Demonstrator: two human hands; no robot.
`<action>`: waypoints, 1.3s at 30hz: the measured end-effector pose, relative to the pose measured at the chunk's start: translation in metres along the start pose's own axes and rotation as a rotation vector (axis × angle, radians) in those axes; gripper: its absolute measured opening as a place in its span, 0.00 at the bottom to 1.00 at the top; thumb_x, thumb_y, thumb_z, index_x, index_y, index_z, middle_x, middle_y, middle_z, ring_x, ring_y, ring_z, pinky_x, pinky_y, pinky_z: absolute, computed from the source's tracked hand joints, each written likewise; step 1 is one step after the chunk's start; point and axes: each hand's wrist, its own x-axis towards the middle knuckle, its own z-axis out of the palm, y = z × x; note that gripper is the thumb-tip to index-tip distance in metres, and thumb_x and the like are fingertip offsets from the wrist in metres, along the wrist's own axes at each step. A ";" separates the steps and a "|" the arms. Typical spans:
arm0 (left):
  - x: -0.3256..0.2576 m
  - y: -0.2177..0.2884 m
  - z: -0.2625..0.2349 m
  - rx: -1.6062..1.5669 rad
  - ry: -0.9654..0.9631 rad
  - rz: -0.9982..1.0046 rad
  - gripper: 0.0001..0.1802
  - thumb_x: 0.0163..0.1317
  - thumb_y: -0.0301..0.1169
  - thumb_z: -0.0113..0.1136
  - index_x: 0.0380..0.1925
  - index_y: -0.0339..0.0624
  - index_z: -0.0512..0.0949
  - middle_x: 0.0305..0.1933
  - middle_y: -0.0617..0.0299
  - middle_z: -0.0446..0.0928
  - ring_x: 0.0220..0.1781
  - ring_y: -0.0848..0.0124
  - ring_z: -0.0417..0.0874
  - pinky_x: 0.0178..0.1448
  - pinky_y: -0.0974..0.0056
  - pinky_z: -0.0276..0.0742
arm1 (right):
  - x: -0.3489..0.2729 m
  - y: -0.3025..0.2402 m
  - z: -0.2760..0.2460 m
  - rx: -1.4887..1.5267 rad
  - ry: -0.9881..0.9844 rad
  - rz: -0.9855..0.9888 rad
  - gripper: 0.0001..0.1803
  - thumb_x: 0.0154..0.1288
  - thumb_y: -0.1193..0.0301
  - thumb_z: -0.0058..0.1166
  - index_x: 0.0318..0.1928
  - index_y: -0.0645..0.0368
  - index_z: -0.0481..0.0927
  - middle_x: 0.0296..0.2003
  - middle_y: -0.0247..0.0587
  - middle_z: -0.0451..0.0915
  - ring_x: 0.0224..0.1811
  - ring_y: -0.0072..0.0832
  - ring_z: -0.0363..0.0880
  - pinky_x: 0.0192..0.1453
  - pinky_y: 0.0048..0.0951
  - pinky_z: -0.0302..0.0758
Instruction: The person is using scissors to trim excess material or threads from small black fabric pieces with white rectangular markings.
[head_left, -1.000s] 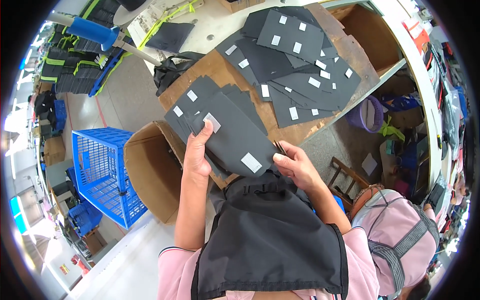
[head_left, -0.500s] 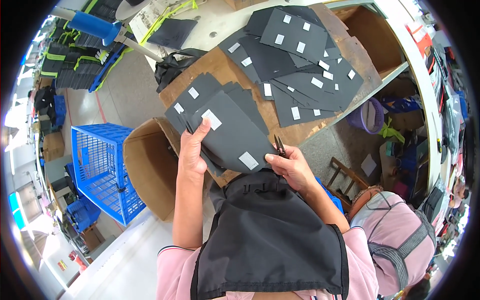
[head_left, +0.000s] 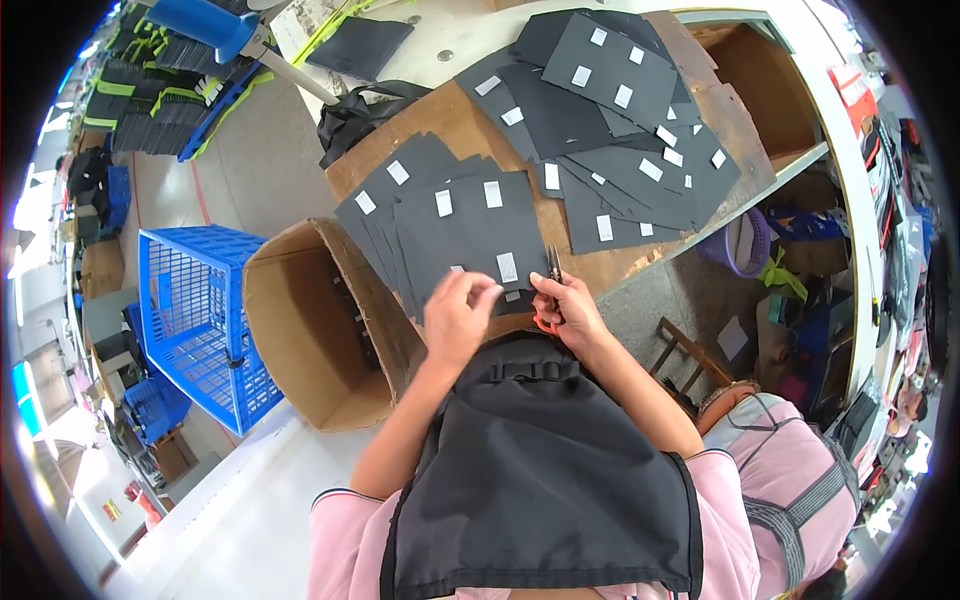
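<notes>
A dark grey sheet (head_left: pixel 465 225) with white rectangular patches lies on top of the near-left pile, at the table's front edge. Above its lower edge hovers my left hand (head_left: pixel 460 318), its fingers curled toward the thumb and slightly blurred. Whatever they may pinch is too small to make out. My right hand (head_left: pixel 570 308) grips a small pair of scissors (head_left: pixel 555 262), blades pointing away from me and an orange handle partly hidden in the palm. It is just right of the sheet's lower corner. More grey sheets (head_left: pixel 605 125) with white patches overlap in a spread pile at far right.
A worn brown board (head_left: pixel 735 130) covers part of the table. An open cardboard box (head_left: pixel 300 330) and a blue plastic crate (head_left: pixel 190 320) stand at left. A purple basket (head_left: pixel 735 245) is under the table at right. Another person in pink (head_left: pixel 790 450) is close on my right.
The sheet I held up in both hands now lies flat on the near-left pile. My left hand has let go and come down nearer me. The scissors stay in my right hand.
</notes>
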 end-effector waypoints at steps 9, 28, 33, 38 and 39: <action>-0.012 -0.012 0.018 -1.576 -0.242 -1.054 0.10 0.60 0.35 0.59 0.35 0.40 0.75 0.32 0.64 0.77 0.29 0.77 0.73 0.25 0.76 0.67 | -0.009 -0.007 -0.003 -0.074 -0.154 0.086 0.10 0.60 0.67 0.57 0.28 0.56 0.71 0.15 0.29 0.68 0.10 0.14 0.57 0.12 0.17 0.51; -0.011 0.016 0.009 -1.165 0.032 -0.765 0.10 0.56 0.35 0.65 0.32 0.40 0.80 0.30 0.66 0.77 0.31 0.79 0.76 0.31 0.74 0.71 | -0.044 -0.026 0.019 -1.461 0.058 -1.259 0.16 0.48 0.76 0.60 0.41 0.56 0.78 0.32 0.36 0.75 0.31 0.36 0.76 0.31 0.33 0.70; -0.011 0.014 0.009 -1.179 0.015 -0.763 0.10 0.56 0.34 0.65 0.33 0.40 0.80 0.30 0.66 0.77 0.32 0.79 0.76 0.30 0.75 0.71 | -0.043 -0.024 0.019 -1.421 0.068 -1.213 0.16 0.47 0.75 0.61 0.40 0.55 0.79 0.31 0.37 0.75 0.30 0.36 0.75 0.30 0.31 0.70; -0.013 0.013 0.009 -1.178 0.010 -0.773 0.10 0.56 0.34 0.64 0.33 0.40 0.80 0.31 0.66 0.78 0.32 0.79 0.76 0.31 0.74 0.71 | -0.044 -0.023 0.021 -1.451 0.069 -1.228 0.15 0.46 0.75 0.61 0.39 0.55 0.79 0.29 0.35 0.74 0.27 0.34 0.75 0.30 0.31 0.70; -0.013 0.013 0.009 -1.187 0.008 -0.772 0.09 0.56 0.34 0.64 0.33 0.40 0.79 0.31 0.66 0.78 0.32 0.78 0.76 0.31 0.73 0.71 | -0.043 -0.023 0.021 -1.455 0.067 -1.264 0.15 0.45 0.75 0.62 0.39 0.55 0.79 0.27 0.34 0.73 0.25 0.31 0.74 0.30 0.30 0.70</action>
